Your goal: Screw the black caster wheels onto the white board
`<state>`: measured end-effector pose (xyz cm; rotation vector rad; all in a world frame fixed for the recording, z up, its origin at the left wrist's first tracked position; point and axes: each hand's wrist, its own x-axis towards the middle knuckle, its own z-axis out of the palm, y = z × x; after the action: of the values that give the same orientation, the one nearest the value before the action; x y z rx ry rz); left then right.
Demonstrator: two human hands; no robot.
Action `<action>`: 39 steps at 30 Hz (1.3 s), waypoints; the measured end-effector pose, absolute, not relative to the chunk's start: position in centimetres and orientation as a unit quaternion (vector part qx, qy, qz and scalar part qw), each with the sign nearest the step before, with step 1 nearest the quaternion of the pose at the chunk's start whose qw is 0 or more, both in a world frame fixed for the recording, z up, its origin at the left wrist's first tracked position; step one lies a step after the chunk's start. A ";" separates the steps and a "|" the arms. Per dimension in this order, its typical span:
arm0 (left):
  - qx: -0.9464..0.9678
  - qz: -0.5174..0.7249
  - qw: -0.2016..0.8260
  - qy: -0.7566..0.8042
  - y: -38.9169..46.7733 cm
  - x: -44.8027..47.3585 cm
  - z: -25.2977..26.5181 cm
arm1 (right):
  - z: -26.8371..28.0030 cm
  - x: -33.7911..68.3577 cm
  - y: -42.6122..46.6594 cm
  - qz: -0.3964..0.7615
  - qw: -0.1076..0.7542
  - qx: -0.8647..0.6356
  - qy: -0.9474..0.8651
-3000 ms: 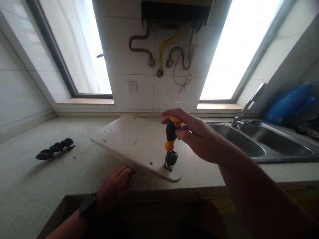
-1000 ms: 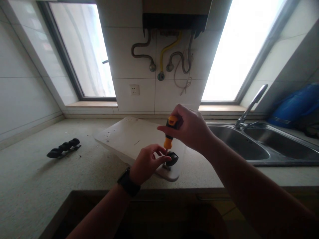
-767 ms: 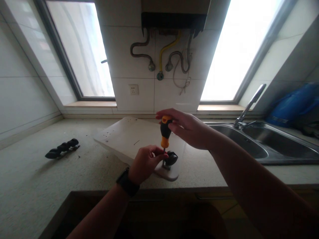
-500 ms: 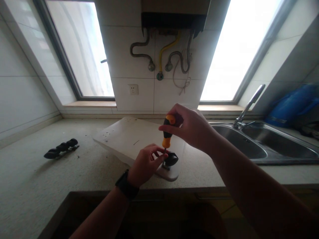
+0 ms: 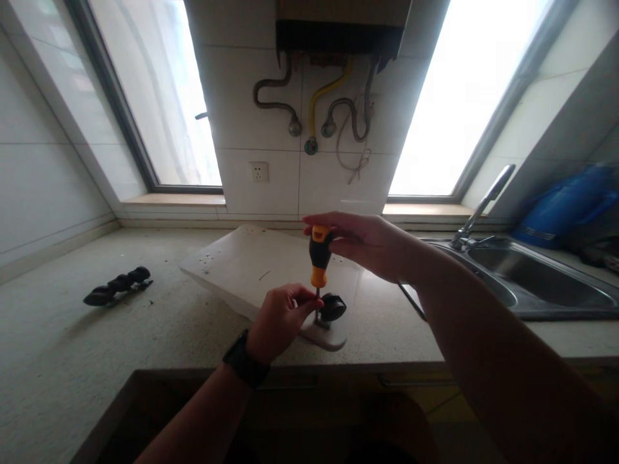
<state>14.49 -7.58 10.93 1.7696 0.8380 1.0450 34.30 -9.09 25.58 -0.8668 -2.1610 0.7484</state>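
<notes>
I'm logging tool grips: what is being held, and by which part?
A screwdriver: right hand at its upper handle, left hand pinching its shaft.

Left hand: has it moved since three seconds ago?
Yes: against the wall socket, the left hand has moved rightward and up the picture, from the edge of the white board to the screwdriver.

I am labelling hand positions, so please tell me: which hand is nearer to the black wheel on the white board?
Left. The left hand pinches the screwdriver low down, just beside the wheel; the right hand is higher up, at the handle.
</notes>
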 end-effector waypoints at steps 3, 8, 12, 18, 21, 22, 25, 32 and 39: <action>0.735 0.410 0.411 0.349 -7.8 14.4 11.0 | 25.8 34.1 -9.3 0.247 0.363 -0.389 -0.810; 0.756 0.429 0.343 0.356 -7.7 14.6 10.3 | 25.5 32.4 -9.9 0.007 0.399 -0.522 -0.754; 0.747 0.431 0.343 0.371 -7.6 14.9 10.3 | 25.1 31.9 -10.3 -0.088 0.386 -0.530 -0.750; 0.733 0.430 0.388 0.357 -7.5 14.8 10.5 | 25.7 33.4 -9.9 0.247 0.346 -0.354 -0.833; 0.739 0.413 0.394 0.357 -7.5 14.7 10.5 | 25.6 33.5 -9.6 0.218 0.389 -0.405 -0.798; 0.747 0.410 0.380 0.361 -7.6 14.7 10.4 | 25.4 33.4 -9.6 0.177 0.404 -0.432 -0.787; 0.759 0.422 0.332 0.368 -7.7 14.8 10.4 | 24.9 32.5 -9.7 0.039 0.428 -0.485 -0.762; 0.741 0.446 0.337 0.372 -7.4 15.1 10.7 | 25.3 32.1 -9.9 0.028 0.405 -0.473 -0.782; 0.738 0.434 0.365 0.366 -7.5 14.9 10.9 | 25.6 33.5 -9.3 0.255 0.392 -0.380 -0.798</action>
<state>14.89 -7.47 10.89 1.8989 0.9403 1.1157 33.55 -9.28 25.62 -0.9657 -2.0266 0.6467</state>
